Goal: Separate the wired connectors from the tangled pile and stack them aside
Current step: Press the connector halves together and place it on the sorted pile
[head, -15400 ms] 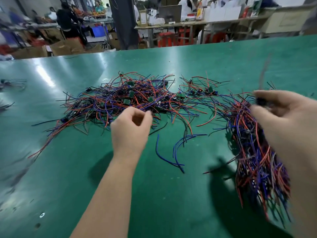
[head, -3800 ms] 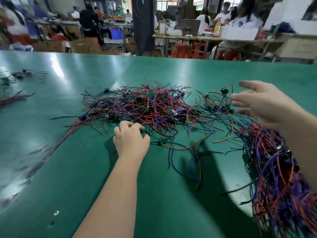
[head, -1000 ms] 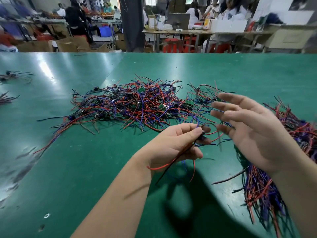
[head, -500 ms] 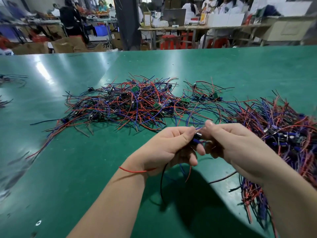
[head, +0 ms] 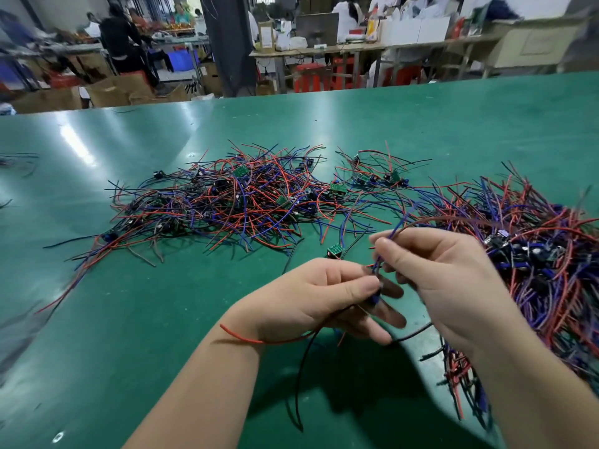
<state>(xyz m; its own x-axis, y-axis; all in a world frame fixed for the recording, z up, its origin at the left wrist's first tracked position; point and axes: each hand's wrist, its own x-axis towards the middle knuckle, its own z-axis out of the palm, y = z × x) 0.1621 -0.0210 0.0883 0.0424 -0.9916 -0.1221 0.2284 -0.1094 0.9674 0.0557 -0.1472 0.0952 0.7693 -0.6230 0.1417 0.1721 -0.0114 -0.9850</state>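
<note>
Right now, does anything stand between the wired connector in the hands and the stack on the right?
Nothing visible does. The left hand pinches the wired connector, the right hand its blue wire; the stack lies directly right of them.

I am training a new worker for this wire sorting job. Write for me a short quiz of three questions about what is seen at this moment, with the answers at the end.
1. True or false: the left hand and the right hand both pinch the same wired connector, held above the table.
2. Where does the sorted stack lie relative to the tangled pile? A: to its right. B: to its left. C: behind it, farther from the person.
3. Fill in: the wire draped across the left wrist is ___ in colour.

Key: 1 true; 2 A; 3 red.
</note>
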